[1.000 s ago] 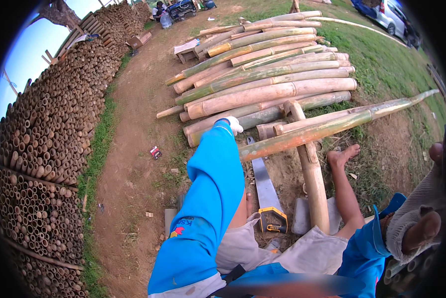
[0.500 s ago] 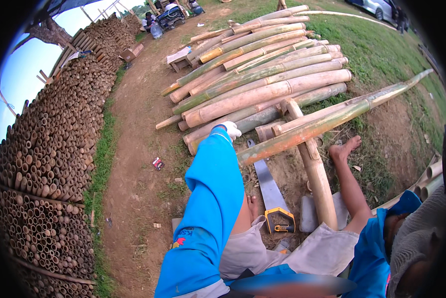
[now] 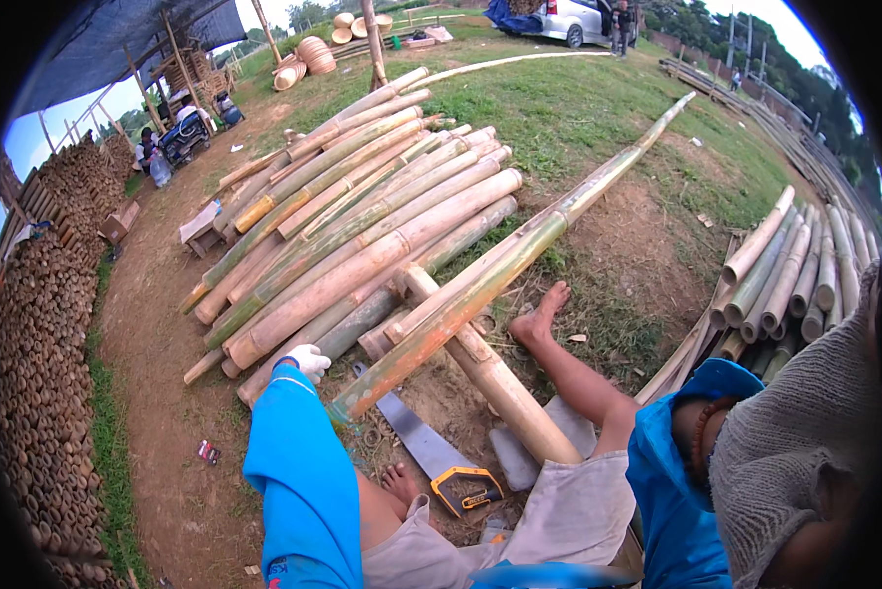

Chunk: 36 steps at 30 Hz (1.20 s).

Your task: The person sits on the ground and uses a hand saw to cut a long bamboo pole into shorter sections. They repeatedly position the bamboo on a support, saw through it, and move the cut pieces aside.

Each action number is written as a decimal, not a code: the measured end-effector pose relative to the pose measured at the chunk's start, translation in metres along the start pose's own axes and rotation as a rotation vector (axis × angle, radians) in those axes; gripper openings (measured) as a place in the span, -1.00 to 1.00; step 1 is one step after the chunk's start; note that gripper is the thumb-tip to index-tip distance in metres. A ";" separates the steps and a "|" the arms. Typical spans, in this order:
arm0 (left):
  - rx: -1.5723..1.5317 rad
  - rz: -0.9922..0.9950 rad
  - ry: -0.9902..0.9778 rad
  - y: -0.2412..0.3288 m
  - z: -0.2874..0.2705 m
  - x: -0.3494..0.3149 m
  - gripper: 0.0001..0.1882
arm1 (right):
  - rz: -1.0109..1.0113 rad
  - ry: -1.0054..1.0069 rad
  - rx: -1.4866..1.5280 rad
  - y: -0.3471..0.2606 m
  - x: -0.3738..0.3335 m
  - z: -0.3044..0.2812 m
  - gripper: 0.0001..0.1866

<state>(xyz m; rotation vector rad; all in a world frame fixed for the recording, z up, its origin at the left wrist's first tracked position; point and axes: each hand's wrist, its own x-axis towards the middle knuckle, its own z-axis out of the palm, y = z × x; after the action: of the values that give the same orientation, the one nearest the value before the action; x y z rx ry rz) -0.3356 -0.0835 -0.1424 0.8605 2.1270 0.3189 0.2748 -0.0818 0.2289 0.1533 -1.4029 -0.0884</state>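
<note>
Since the earlier frames the view had swung toward the right, so that the long green-and-tan bamboo pole (image 3: 490,283) had slid left across it, and a bundle of pale cut bamboo poles (image 3: 804,265) now showed more fully to the right of that long pole. The left hand (image 3: 309,363), in a white glove below a bright blue sleeve (image 3: 303,471), had kept its place just left of the long pole's near end, beside the lowest stems of a pile of thick tan and green bamboo (image 3: 362,236). The right hand (image 3: 795,442), in a torn grey knitted glove, was raised well to the right of the long pole, larger in view than before. Whether either of the hands was spread, closed or pinching something could not be told, as the fingertips were hidden or too near the lens.

The long pole rested across a slanting, smooth tan bamboo post (image 3: 505,388). A handsaw with a silver blade and a yellow-and-black handle (image 3: 419,435) lay with its blade passing beneath the long pole's near end. One bare foot (image 3: 539,319) was planted right of the long pole. Stacked short brown bamboo tubes (image 3: 33,422) rose well to its left.
</note>
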 end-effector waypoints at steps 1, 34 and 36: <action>-0.030 0.005 0.030 -0.004 0.000 0.007 -0.04 | -0.011 0.026 0.010 -0.006 0.001 -0.001 -0.26; -0.077 -0.119 -0.092 -0.022 0.000 0.026 -0.11 | 1.467 -0.990 -0.750 -0.036 -0.488 -0.026 -0.46; -0.057 -0.115 -0.106 -0.017 0.000 0.027 -0.11 | 1.455 -0.972 -0.738 -0.038 -0.490 -0.025 -0.45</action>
<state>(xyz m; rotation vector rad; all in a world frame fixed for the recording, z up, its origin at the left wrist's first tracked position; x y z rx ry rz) -0.3550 -0.0779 -0.1664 0.7040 2.0495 0.2672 0.2196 -0.0431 -0.2584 -1.7062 -1.9965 0.6001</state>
